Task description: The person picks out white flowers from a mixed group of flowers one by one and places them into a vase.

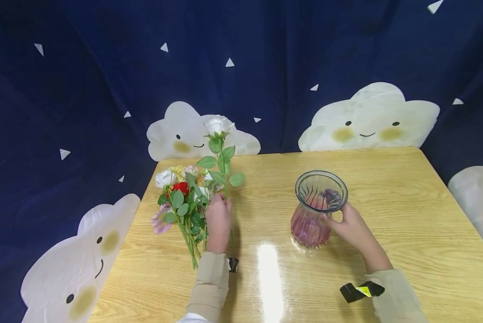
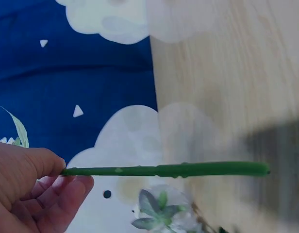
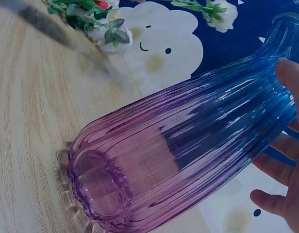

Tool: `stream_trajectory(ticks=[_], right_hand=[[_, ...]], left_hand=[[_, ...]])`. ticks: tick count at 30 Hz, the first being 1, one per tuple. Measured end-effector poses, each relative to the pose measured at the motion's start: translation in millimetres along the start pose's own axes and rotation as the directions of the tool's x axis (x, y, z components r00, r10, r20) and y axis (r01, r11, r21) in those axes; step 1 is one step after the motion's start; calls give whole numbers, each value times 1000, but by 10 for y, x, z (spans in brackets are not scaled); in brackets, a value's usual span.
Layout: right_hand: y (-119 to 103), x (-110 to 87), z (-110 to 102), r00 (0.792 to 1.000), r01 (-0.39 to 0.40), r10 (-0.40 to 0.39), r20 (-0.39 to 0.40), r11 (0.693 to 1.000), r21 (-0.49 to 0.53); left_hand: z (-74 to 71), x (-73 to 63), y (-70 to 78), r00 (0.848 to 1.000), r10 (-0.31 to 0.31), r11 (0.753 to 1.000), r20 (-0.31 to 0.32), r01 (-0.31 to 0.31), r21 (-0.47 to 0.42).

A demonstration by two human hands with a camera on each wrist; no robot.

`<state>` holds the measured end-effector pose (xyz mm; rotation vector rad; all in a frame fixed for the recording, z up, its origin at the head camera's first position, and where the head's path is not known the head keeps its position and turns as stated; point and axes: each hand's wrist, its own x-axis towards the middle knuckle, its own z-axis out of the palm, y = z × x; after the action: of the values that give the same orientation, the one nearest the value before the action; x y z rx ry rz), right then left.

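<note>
Currently, at left, a mixed bunch of flowers (image 1: 182, 209) lies on the wood-grain table (image 1: 265, 197), stems towards the person. At its right edge, left hand (image 1: 219, 218) pinches the stem (image 2: 203, 169) of 1 white rose (image 1: 217, 125), bloom beyond the hand. Well apart, right of centre: 1 ribbed glass vase (image 1: 311, 229), pink below, blue above. Right hand (image 1: 352, 224) clamped round its neck; base contact unclear.

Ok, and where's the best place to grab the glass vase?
Probably take the vase by its narrow neck, just under the wide rim, coming from the right, as the right hand does. It's slimmer there than at the rim or belly, so it should be easier to wrap round. The flowers are off to the left, away from that side.
</note>
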<state>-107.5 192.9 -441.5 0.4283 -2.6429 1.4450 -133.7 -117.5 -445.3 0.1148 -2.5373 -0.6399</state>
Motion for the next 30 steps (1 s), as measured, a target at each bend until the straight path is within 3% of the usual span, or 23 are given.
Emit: stream_trajectory(ticks=[18, 24, 30], right_hand=[[9, -1, 5, 1000, -9, 9, 2, 1000, -8], [11, -2, 6, 1000, -12, 12, 0, 1000, -12], [10, -3, 7, 1000, -7, 7, -6, 1000, -13]], left_hand=[[-84, 117, 349, 995, 101, 991, -22, -102, -87], [-135, 153, 516, 988, 147, 985, -52, -151, -87], [-217, 195, 692, 985, 167, 974, -35, -171, -146]])
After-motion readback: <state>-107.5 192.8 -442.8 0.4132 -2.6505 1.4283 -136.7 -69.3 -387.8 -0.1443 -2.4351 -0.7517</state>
